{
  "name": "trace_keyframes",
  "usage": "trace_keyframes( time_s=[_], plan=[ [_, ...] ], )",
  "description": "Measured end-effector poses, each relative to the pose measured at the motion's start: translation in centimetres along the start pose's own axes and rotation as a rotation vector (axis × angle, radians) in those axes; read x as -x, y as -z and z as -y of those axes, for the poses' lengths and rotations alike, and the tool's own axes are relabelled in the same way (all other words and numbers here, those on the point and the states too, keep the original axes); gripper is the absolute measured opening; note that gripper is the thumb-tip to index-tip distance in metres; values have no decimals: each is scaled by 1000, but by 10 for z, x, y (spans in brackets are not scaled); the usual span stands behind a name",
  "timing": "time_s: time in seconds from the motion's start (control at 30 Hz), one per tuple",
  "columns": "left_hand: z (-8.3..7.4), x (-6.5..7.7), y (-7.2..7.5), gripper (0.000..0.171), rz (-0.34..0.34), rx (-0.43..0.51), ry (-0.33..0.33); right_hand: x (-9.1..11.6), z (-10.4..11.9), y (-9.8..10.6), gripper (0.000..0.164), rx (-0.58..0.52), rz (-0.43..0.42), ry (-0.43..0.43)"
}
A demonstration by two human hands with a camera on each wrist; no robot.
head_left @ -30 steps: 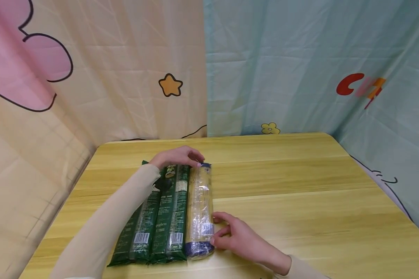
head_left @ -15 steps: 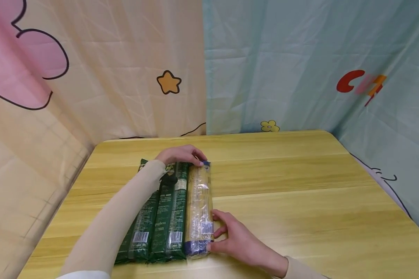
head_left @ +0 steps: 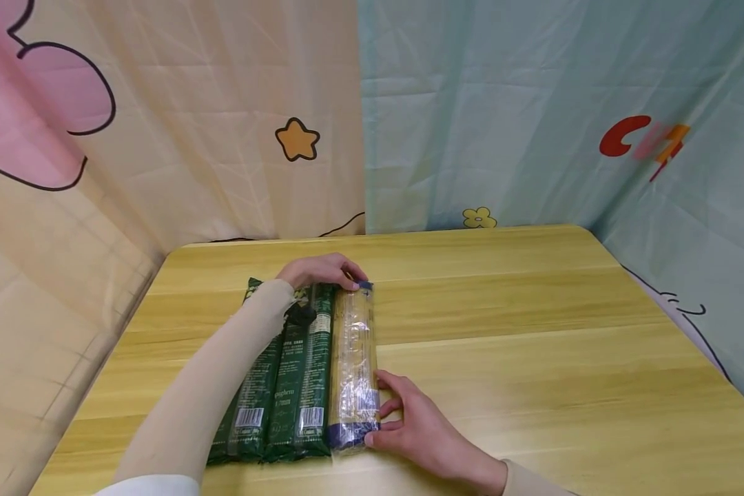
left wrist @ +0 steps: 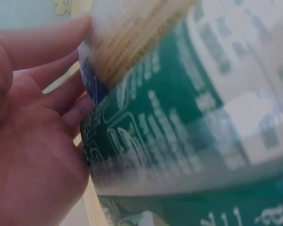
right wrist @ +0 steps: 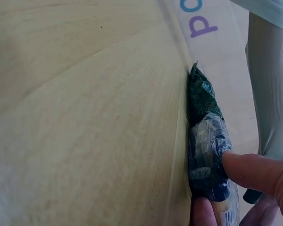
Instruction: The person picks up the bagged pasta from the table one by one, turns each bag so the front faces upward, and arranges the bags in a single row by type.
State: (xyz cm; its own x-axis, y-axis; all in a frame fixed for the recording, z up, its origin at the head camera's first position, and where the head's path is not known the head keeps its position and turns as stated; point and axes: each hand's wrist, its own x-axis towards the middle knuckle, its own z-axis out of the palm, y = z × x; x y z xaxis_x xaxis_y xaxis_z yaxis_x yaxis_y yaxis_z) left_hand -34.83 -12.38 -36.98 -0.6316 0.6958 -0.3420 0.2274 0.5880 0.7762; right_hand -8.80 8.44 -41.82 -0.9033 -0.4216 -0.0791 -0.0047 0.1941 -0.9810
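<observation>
A clear-wrapped packet of yellow spaghetti with dark blue ends (head_left: 355, 344) lies lengthwise on the wooden table. Two green spaghetti packets (head_left: 289, 386) lie parallel along its left side. My left hand (head_left: 319, 270) reaches across the green packets and holds the far end of the clear packet, thumb at its edge and fingers behind. The left wrist view has that hand (left wrist: 37, 122) beside the packet ends. With my right hand (head_left: 418, 427) I grip the near right corner; in the right wrist view the thumb (right wrist: 252, 169) presses the blue end and fingers go underneath.
The wooden table (head_left: 502, 331) extends to the right of the packets. Printed curtains (head_left: 471, 117) hang behind it and along both sides. My left sleeve (head_left: 204, 379) covers part of the green packets.
The left hand has shifted slightly right along the packet's far end. The right thumb has moved further onto the blue near end. The packets stay side by side.
</observation>
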Motion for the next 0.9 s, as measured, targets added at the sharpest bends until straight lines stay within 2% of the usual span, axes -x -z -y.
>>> trace_keyframes(
  time_s=[0.37,0.67,0.9],
  plan=[
    [0,-6,-1,38,60,132,48,-1,-3,-2,86,-10,-16,-6],
    [-1,-9,-3,35,-9,186,110,-1,-2,-1,84,10,-19,10],
    [-3,-12,-5,32,-21,196,104,0,-3,-1,84,7,-25,11]
  ],
)
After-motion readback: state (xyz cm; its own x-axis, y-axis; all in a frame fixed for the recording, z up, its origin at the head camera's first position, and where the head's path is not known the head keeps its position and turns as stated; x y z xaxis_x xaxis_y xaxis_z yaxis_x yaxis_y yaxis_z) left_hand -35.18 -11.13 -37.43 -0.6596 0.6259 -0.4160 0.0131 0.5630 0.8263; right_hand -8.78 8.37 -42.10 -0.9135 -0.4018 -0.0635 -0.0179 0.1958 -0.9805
